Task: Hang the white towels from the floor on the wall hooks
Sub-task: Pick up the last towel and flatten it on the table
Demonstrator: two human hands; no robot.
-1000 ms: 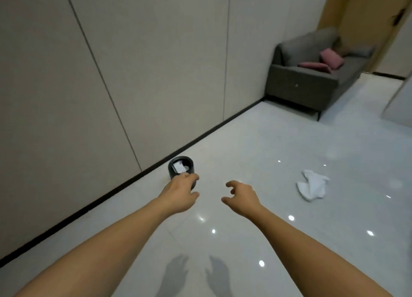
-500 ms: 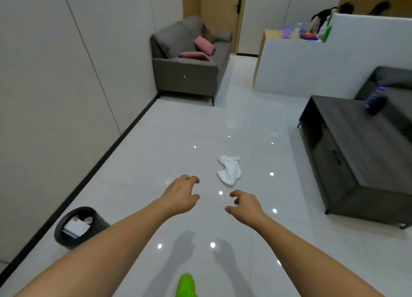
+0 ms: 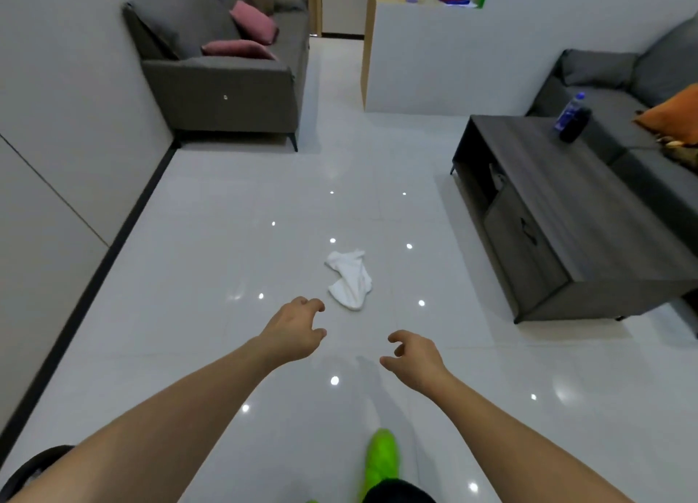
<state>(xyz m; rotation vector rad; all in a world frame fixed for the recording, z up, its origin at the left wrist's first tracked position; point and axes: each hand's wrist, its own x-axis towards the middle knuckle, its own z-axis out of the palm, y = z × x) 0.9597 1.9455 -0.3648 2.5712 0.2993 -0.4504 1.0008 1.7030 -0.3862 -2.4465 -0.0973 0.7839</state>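
A crumpled white towel point(image 3: 350, 279) lies on the glossy tiled floor point(image 3: 211, 260) in the middle of the room. My left hand point(image 3: 294, 332) is stretched out just short of it, to its lower left, fingers curled and apart, holding nothing. My right hand point(image 3: 413, 357) reaches forward below and to the right of the towel, also empty with loosely bent fingers. Neither hand touches the towel. No wall hooks are in view.
A grey sofa point(image 3: 226, 71) with pink cushions stands at the far left wall. A dark low table point(image 3: 566, 207) with a bottle point(image 3: 572, 119) stands at the right. A black bin point(image 3: 26, 472) sits at the bottom left. My green shoe point(image 3: 381, 461) is below.
The view has swung right, from the wall and bin toward the room. The towel now lies straight ahead and closer. A green shoe has stepped forward. Both hands stay empty.
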